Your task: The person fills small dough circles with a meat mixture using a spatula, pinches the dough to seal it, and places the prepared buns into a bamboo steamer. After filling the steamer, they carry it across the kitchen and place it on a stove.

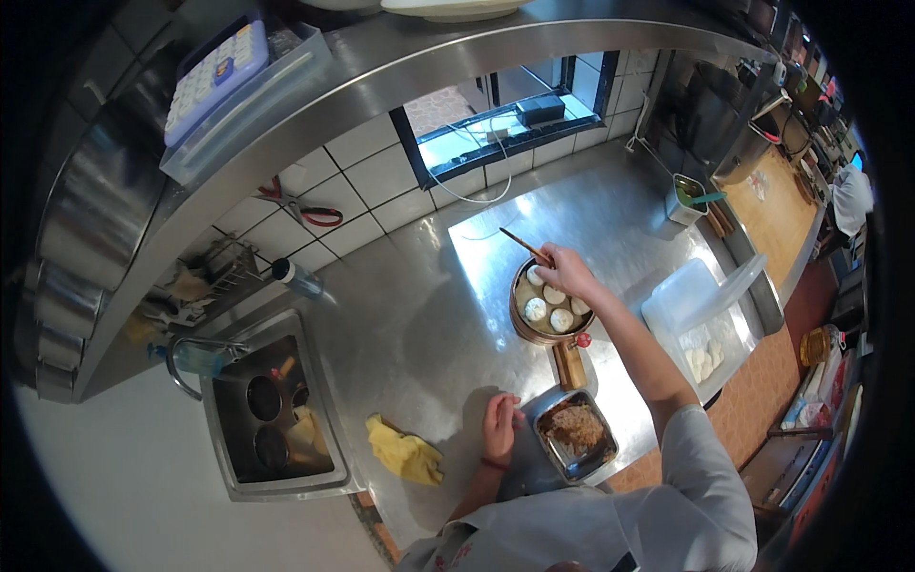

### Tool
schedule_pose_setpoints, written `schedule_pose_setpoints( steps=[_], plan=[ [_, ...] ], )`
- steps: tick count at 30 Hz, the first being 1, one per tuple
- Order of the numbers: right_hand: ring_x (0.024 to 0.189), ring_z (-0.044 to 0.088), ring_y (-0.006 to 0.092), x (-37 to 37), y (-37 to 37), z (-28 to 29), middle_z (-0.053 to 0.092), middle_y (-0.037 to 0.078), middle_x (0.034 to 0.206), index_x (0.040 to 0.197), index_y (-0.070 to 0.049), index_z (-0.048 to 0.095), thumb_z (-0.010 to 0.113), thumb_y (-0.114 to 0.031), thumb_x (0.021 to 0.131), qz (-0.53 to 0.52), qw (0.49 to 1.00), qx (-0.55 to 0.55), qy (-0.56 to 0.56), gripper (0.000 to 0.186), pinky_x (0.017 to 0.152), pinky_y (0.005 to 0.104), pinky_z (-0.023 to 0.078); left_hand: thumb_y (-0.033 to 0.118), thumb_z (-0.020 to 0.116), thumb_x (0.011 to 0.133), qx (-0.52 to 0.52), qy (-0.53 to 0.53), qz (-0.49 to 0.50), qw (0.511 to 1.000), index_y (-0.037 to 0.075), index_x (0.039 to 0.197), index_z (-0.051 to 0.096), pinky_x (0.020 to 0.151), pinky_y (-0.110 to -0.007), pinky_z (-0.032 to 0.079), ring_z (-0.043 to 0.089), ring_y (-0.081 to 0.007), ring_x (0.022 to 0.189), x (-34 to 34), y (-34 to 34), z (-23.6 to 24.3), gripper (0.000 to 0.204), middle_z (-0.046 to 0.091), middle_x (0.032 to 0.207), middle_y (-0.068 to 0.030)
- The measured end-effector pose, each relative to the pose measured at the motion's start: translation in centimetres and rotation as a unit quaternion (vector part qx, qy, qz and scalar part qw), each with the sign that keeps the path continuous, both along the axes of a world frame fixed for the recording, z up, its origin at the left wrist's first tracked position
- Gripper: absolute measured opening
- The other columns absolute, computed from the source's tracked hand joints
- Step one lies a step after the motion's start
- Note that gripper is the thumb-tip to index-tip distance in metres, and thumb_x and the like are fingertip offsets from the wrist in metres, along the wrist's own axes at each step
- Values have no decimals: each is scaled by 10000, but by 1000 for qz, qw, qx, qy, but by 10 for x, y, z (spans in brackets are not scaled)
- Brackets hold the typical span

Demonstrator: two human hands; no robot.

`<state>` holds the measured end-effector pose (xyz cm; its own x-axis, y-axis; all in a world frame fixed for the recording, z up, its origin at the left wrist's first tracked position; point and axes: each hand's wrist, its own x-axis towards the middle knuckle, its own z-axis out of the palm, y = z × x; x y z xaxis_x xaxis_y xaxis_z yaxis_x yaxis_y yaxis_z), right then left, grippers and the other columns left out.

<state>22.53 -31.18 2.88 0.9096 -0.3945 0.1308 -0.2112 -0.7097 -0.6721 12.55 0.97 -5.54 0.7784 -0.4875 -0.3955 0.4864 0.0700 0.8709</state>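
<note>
My right hand is closed on a thin brown wooden stick, with its fingers over the far rim of a round steamer basket. Several pale round buns sit inside, some partly hidden by the hand. My left hand rests near the counter's front, fingers loosely bent and holding nothing visible. Beside it is a square metal pan with brown minced filling. Between pan and basket lies a wooden piece, with a small red round thing at its far end.
A crumpled yellow cloth lies on the steel counter left of my hand, before a sink. At right stand a clear box of pale dough pieces and a small container. A steel shelf overhangs the back.
</note>
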Motion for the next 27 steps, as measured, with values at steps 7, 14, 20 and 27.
schedule_pose_setpoints(
  steps=[7, 14, 20, 27],
  plan=[
    [760, 623, 344, -33, -5, 16, 651, 186, 835, 897, -19, 665, 586, -285, 884, -51, 995, 81, 15, 279, 694, 397, 479, 233, 486, 1009, 6, 11, -44, 999, 79, 1112, 556, 606, -225, 495, 583, -86, 750, -8, -3, 10, 199, 625, 1012, -31],
    [773, 625, 341, -216, 91, 51, 621, 200, 840, 989, -3, 593, 553, -194, 922, -103, 977, 184, 14, 207, 686, 394, 477, 233, 498, 1003, 23, 16, -32, 999, 85, 1110, 562, 607, -217, 487, 582, -81, 757, -27, 20, 3, 193, 629, 1031, -40],
    [657, 616, 338, -369, 180, 47, 618, 184, 725, 1012, -12, 581, 548, -113, 914, -152, 962, 139, 178, 144, 609, 410, 489, 220, 514, 993, 85, -25, -58, 994, 90, 1144, 565, 637, -218, 481, 575, -80, 803, -46, 27, -10, 205, 622, 1042, -20],
    [718, 647, 382, -342, 197, 21, 650, 202, 783, 1028, -20, 563, 455, -112, 900, -134, 952, -58, 270, 191, 617, 479, 509, 210, 584, 948, 117, -159, -50, 979, 44, 1189, 534, 769, -287, 477, 565, -146, 879, -69, 21, -25, 296, 577, 1068, -62]
  ],
)
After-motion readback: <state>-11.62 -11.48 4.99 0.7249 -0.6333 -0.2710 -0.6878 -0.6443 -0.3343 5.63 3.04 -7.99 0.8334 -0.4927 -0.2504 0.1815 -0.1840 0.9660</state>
